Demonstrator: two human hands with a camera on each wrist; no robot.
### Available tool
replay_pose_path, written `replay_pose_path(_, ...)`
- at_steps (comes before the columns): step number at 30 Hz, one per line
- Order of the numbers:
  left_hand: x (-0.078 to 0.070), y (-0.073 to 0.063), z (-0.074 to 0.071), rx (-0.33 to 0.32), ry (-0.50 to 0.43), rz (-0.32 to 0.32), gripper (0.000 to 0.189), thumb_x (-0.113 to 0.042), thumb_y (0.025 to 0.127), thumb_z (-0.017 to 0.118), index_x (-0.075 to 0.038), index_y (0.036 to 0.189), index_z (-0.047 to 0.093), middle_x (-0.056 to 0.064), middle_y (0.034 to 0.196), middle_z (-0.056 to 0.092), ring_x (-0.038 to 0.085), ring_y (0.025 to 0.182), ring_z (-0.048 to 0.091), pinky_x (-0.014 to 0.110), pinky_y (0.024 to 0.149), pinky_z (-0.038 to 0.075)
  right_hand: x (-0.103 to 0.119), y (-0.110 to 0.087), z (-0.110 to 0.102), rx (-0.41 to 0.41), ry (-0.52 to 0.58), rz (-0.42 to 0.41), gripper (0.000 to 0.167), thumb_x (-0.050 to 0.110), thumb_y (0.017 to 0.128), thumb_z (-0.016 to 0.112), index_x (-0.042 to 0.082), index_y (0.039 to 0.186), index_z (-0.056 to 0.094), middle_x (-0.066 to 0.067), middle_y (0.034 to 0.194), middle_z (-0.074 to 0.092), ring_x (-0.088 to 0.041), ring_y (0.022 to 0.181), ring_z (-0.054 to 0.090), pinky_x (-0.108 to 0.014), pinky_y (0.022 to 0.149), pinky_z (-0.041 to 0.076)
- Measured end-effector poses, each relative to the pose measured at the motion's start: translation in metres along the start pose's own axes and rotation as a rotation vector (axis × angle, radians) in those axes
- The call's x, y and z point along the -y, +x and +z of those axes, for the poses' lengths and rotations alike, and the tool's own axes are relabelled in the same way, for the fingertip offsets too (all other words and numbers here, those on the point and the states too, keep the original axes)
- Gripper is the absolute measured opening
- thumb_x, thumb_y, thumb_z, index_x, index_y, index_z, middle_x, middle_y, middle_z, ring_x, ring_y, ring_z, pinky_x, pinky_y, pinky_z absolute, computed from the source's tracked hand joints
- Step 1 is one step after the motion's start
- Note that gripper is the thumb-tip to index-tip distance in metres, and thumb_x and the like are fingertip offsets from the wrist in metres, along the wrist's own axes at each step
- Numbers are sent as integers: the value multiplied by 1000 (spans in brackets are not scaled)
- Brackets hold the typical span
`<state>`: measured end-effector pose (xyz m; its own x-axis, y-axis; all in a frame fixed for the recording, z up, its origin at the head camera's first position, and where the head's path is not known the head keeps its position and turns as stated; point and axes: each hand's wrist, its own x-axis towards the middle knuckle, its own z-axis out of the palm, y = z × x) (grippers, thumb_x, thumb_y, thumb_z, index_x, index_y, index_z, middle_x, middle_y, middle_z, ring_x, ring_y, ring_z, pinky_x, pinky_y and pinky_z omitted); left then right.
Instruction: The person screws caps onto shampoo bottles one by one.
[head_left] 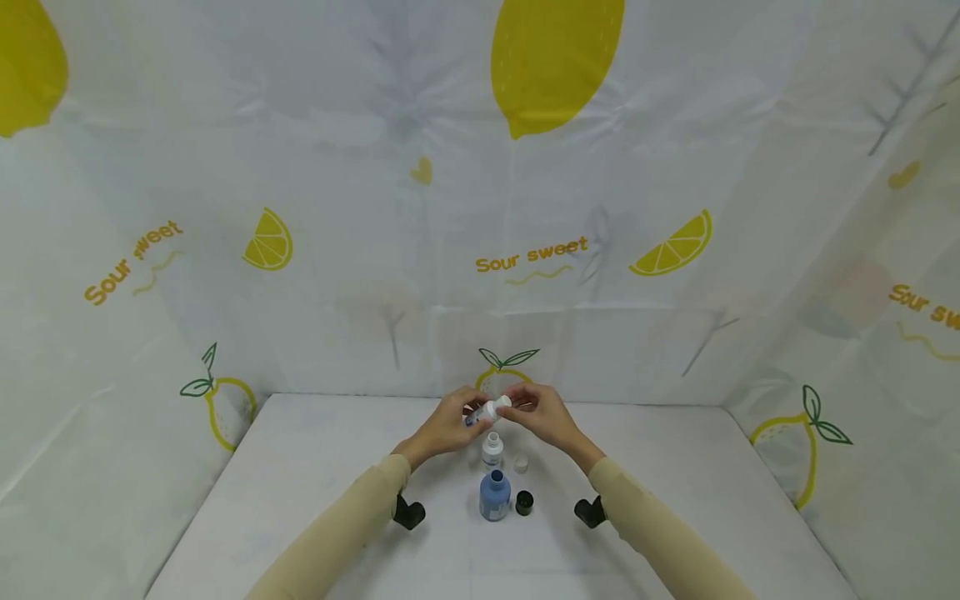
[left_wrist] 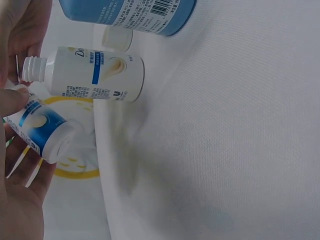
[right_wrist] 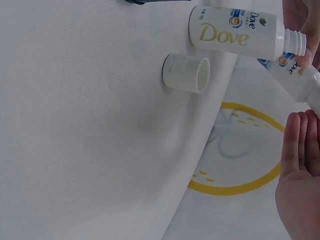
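My left hand (head_left: 450, 423) grips a small white and blue Dove bottle (head_left: 481, 413), tilted above the table with its top to the right. At that end, the thumb and fingers of my right hand (head_left: 546, 413) pinch the white cap (head_left: 503, 402). Below the hands stands an uncapped white Dove bottle (head_left: 492, 452), its threaded neck (left_wrist: 34, 69) showing in the left wrist view. A loose white cap (right_wrist: 184, 74) lies beside that bottle. Nearer the body, an open blue bottle (head_left: 495, 502) stands upright, with a black cap (head_left: 524, 502) at its right.
A white-covered table (head_left: 315, 483) carries all these things. Behind it hangs a white cloth (head_left: 360, 333) with lemon prints, and the same cloth closes both sides. Black wrist mounts (head_left: 408, 511) hang beneath both forearms, close to the tabletop.
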<state>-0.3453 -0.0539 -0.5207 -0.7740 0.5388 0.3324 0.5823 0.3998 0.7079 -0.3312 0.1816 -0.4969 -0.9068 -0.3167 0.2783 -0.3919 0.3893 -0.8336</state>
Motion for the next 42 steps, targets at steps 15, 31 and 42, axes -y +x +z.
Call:
replay_pose_path(15,0,2,1,-25,-7,6,36,-7,98,78,2,131,68,15,121,70,25,109,69,34,98,64,4,3,2,-26,-61,59,26,19,96,84,-2,107,74,-17,99,77,-14,85,71,-14,76,58)
replay_pose_path(31,0,2,2,-12,7,9,36,-8,98,78,1,131,68,15,122,70,23,109,69,36,99,65,-1,-2,3,-66,-65,87,30,23,96,84,0,110,73,-13,100,76,-8,86,68,-17,79,59)
replay_pose_path(42,4,2,1,-19,1,-12,35,-7,99,78,2,131,67,15,123,70,25,112,70,39,100,64,-2,-1,-8,77,76,-78,40,3,99,77,-8,136,68,-29,136,71,-45,123,73,-38,108,62)
